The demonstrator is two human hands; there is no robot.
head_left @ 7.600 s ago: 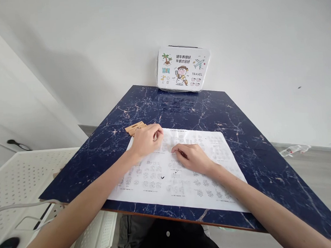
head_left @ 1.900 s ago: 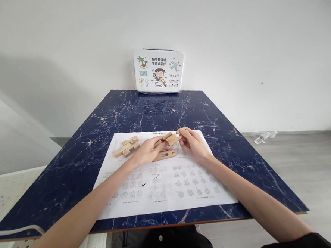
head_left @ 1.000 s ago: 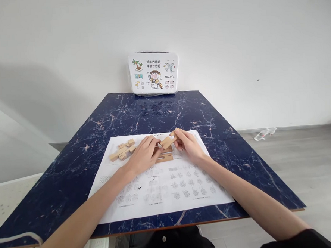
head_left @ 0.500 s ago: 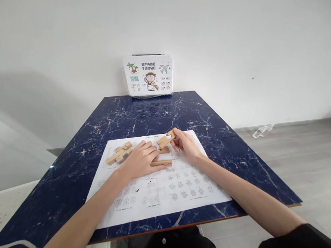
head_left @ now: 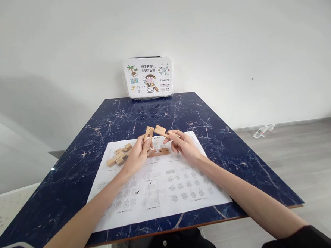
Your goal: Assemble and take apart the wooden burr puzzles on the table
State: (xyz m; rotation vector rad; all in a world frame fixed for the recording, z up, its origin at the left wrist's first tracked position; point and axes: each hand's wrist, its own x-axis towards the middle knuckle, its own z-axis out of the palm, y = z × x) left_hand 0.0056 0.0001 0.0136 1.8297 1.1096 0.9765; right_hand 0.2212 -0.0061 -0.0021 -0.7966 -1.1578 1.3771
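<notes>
My left hand is closed round a notched wooden bar marked "2" and holds it upright above the paper. My right hand pinches a second wooden bar, tilted up toward the first. The two bars nearly meet at their tops. A third notched bar lies flat on the printed sheet between my hands. A small pile of several more wooden pieces rests at the sheet's far left corner.
The sheet lies on a dark blue marbled table set against a white wall. A white cartoon case labelled TRAVEL stands at the table's back edge. A plastic bottle lies on the grey floor at right.
My left hand has lifted the bar marked "2" off the sheet and stood it up. My right hand has swung its bar toward it. One bar stays flat on the paper.
</notes>
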